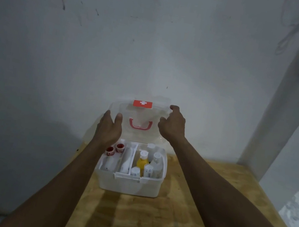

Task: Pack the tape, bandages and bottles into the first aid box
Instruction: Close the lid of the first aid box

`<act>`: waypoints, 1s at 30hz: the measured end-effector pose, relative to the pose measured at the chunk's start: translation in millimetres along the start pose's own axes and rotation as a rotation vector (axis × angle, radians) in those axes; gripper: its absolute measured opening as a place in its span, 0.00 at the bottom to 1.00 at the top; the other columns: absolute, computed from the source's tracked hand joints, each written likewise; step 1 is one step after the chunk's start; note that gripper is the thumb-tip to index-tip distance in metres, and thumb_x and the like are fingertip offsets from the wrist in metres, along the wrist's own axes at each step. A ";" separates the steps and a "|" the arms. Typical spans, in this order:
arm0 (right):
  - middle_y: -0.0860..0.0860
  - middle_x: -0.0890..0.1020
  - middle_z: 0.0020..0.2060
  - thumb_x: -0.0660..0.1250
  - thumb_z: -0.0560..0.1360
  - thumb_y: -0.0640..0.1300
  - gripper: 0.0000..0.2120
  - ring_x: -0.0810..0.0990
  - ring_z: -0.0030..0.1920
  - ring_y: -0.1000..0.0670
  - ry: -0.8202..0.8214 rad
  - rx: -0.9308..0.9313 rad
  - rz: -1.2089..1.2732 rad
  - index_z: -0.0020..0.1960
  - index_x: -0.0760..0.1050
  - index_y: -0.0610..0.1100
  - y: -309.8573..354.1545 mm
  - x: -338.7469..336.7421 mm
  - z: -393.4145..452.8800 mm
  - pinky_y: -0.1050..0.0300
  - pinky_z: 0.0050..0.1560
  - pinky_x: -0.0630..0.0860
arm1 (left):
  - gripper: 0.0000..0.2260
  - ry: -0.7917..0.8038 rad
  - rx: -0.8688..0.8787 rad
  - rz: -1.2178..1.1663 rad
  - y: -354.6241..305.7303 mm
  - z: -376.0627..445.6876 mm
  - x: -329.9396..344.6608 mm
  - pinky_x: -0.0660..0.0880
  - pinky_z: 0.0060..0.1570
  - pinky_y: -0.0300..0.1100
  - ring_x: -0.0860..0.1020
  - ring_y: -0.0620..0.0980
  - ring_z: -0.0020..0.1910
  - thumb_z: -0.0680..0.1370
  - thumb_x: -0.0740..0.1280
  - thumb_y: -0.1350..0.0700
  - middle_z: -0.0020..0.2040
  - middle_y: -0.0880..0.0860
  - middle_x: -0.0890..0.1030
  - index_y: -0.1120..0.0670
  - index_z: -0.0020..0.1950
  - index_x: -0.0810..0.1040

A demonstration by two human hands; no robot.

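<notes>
A white first aid box (128, 186) stands open on a wooden table. Its clear lid (140, 115), with a red cross label and a red handle, is raised upright. My left hand (110, 126) holds the lid's left edge, thumb in front. At the lid's upper right edge is my right hand (173, 125), with its fingers curled on the rim. Inside, two red-cored tape rolls (115, 149) lie at the left, white bandage rolls (126, 164) in the middle slots, and a yellow bottle (142, 160) with several white bottles (152, 165) at the right.
The wooden table (176, 217) runs from the box toward me and to the right. A white wall stands just behind the box. A white pillar (286, 116) rises at the right, with a dark cord hanging at the top right.
</notes>
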State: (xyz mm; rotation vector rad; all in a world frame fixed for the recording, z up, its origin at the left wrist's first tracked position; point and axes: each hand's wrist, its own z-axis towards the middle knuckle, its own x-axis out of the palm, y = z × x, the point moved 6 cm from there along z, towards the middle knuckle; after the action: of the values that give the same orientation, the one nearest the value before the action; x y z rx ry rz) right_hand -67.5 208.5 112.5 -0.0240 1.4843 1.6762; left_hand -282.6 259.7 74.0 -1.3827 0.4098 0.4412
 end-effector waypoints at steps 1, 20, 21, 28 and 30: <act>0.42 0.77 0.62 0.66 0.75 0.36 0.25 0.76 0.62 0.41 0.000 0.003 0.009 0.70 0.65 0.42 -0.3 -0.4 0.8 0.48 0.60 0.77 | 0.29 0.009 0.002 -0.009 -2.7 5.0 0.2 0.60 0.74 0.58 0.62 0.59 0.76 0.82 0.50 0.41 0.78 0.57 0.60 0.55 0.79 0.55; 0.43 0.71 0.62 0.64 0.76 0.39 0.19 0.77 0.56 0.46 -0.119 0.030 0.143 0.67 0.72 0.48 6.9 -29.4 -68.2 0.58 0.50 0.73 | 0.29 -0.063 -0.182 -0.212 -5.6 -44.7 -29.7 0.72 0.65 0.60 0.72 0.60 0.66 0.79 0.51 0.36 0.72 0.57 0.69 0.52 0.73 0.64; 0.43 0.71 0.62 0.63 0.76 0.39 0.19 0.77 0.53 0.46 -0.113 0.057 0.182 0.66 0.73 0.48 6.7 -31.3 -78.1 0.58 0.49 0.74 | 0.30 -0.064 -0.191 -0.233 -3.1 -51.0 -32.5 0.73 0.63 0.60 0.74 0.60 0.65 0.78 0.51 0.35 0.71 0.57 0.71 0.53 0.71 0.66; 0.46 0.66 0.67 0.62 0.76 0.42 0.21 0.74 0.44 0.52 -0.045 0.238 0.399 0.70 0.69 0.48 -2.5 -23.9 -136.0 0.61 0.38 0.71 | 0.21 -0.015 -0.270 -0.421 11.1 -93.1 -34.4 0.81 0.54 0.54 0.83 0.58 0.51 0.77 0.65 0.43 0.57 0.59 0.80 0.57 0.60 0.73; 0.47 0.68 0.68 0.63 0.76 0.43 0.22 0.72 0.43 0.55 -0.023 0.260 0.436 0.69 0.69 0.48 -6.5 -18.3 -145.3 0.63 0.36 0.69 | 0.14 0.012 -0.296 -0.528 8.0 -109.1 -31.6 0.82 0.51 0.52 0.84 0.58 0.47 0.79 0.66 0.50 0.51 0.60 0.81 0.60 0.56 0.71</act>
State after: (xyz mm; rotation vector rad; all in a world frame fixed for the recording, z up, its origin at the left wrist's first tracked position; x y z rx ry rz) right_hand -125.9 79.3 75.2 0.4898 1.7688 1.7904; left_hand -315.9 151.0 68.2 -1.7116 -0.0235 0.0568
